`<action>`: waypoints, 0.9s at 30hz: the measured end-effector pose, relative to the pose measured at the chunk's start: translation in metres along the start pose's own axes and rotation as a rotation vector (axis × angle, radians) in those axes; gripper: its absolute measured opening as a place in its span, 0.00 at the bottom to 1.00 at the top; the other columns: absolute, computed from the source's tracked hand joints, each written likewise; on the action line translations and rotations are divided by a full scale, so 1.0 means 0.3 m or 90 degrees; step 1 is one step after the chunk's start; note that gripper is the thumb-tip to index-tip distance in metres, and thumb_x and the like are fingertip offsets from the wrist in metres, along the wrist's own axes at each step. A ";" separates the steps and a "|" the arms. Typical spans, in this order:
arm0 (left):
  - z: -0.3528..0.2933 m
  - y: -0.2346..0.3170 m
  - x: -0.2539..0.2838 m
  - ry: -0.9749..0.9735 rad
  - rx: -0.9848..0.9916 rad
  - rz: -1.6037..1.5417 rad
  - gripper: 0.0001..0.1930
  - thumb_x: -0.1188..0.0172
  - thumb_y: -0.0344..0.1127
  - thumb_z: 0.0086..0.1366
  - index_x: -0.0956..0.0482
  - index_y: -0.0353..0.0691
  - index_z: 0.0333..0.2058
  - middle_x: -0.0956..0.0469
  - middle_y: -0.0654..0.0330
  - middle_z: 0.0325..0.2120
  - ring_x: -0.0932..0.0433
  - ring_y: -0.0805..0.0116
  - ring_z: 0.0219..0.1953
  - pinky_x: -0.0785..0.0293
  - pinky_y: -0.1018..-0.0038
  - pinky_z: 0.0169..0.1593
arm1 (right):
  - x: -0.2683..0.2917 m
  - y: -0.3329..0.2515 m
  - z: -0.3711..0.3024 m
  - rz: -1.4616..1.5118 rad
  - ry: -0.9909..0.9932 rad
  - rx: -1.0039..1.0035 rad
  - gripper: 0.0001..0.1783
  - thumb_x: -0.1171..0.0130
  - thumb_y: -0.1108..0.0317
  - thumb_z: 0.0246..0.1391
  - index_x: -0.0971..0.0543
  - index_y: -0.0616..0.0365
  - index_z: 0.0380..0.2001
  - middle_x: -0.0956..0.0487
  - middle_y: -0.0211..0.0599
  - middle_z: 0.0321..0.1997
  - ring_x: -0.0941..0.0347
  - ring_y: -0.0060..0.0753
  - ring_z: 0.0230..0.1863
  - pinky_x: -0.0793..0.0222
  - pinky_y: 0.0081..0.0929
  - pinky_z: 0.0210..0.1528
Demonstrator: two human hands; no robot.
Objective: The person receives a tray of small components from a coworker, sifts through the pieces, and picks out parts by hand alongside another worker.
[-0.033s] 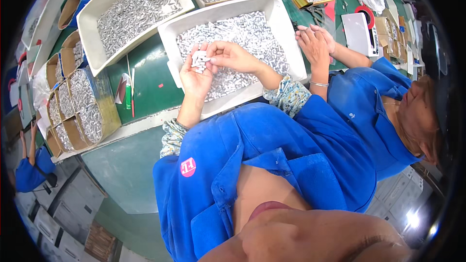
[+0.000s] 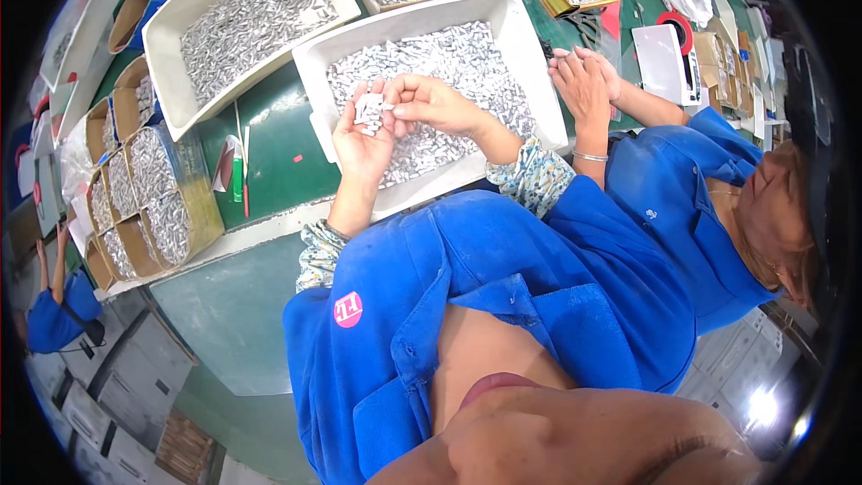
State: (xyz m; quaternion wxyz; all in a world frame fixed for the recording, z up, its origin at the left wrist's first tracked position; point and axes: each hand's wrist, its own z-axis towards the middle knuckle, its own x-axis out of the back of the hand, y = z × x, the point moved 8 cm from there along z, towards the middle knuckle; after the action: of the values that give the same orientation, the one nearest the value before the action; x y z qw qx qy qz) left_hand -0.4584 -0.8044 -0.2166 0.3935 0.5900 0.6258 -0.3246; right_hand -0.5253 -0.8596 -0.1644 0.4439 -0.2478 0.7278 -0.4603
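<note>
My left hand (image 2: 361, 151) is palm up over the near left side of a white plastic tray (image 2: 526, 47). It cups several small silvery metal pieces (image 2: 369, 111) on its fingers. Just to the right, my right hand (image 2: 442, 109) pinches one small pale piece between thumb and fingertips, close against the left hand's fingers. Beneath both hands, the tray holds a broad layer of similar short cylindrical pieces.
A second white tray (image 2: 165, 54) of silvery pieces stands at the far left. Left of me is a divided cardboard box (image 2: 205, 202) of pieces. A green-handled tool (image 2: 238, 178) lies between. At right, a co-worker's hands (image 2: 585, 88) rest near pliers (image 2: 584, 30).
</note>
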 end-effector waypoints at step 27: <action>0.002 -0.002 -0.029 -0.058 0.003 -0.058 0.16 0.60 0.37 0.62 0.36 0.34 0.45 0.33 0.48 0.44 0.36 0.56 0.50 0.39 0.63 0.54 | -0.002 -0.028 0.014 -0.116 0.136 0.127 0.05 0.50 0.73 0.45 0.31 0.59 0.30 0.29 0.39 0.30 0.29 0.32 0.31 0.33 0.28 0.32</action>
State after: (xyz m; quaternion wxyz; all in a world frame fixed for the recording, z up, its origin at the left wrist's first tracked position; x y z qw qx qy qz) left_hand -0.4588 -0.8093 -0.2093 0.4050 0.5465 0.6324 -0.3706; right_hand -0.5216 -0.8649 -0.1573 0.3424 -0.2173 0.6960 -0.5925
